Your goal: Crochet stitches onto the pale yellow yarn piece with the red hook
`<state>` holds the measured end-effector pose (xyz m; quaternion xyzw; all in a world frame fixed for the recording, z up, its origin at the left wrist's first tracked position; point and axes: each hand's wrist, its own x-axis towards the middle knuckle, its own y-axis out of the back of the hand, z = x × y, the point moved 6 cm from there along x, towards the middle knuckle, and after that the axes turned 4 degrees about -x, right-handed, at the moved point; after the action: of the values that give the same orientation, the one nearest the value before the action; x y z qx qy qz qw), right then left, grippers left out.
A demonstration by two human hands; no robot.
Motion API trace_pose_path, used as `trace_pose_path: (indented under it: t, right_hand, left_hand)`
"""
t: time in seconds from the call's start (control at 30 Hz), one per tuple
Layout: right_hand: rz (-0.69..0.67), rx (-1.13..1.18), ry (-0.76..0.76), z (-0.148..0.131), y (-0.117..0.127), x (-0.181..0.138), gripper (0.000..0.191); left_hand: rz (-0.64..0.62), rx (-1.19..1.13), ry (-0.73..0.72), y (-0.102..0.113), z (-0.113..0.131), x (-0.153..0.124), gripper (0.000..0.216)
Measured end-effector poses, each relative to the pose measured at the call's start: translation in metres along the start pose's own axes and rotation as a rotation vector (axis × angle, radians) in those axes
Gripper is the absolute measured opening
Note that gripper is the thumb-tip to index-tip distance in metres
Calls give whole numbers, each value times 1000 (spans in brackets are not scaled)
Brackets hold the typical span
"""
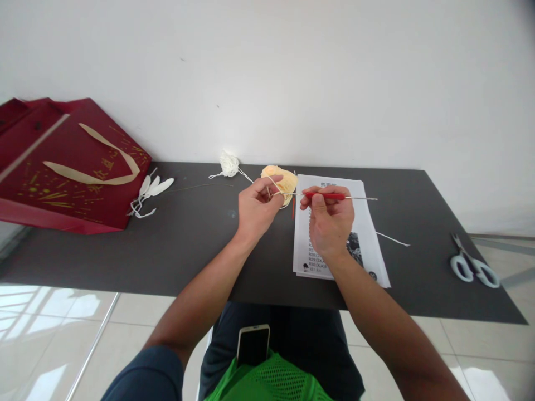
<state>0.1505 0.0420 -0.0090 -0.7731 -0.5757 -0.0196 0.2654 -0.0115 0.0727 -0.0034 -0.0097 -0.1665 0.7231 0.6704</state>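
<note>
My right hand grips a crochet hook by its red handle, the metal shaft pointing left toward my other hand. My left hand is closed in a pinch on pale yarn, with a strand looped over its fingers. The hook's tip meets the yarn at those fingertips, and the exact stitch there is too small to make out. Right behind my left hand lies a ball of cream-yellow yarn. Under my right hand are printed sheets with lines of text and a dark picture.
A white yarn ball sits at the table's back edge. On the left stand a dark red gift bag and white crocheted petal-like pieces. Scissors lie at the right. A phone rests on my lap.
</note>
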Motion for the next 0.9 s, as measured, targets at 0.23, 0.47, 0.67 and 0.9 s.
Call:
trace_pose_path:
  t: [0.23, 0.47, 0.67, 0.9]
  right_hand:
    - [-24, -58, 71, -2, -1, -1, 17]
    - [-17, -151, 158, -14, -5, -7, 16]
    - [-34, -199, 238, -16, -7, -13, 15]
    - [-122, -300, 344, -12, -8, -18, 19]
  left_hand:
    - [19, 15, -11, 2, 0, -1, 37]
    - [60, 16, 7, 4, -1, 0, 36]
    - [87, 1, -5, 6, -4, 1, 34]
    - [159, -53, 13, 8, -4, 0, 29]
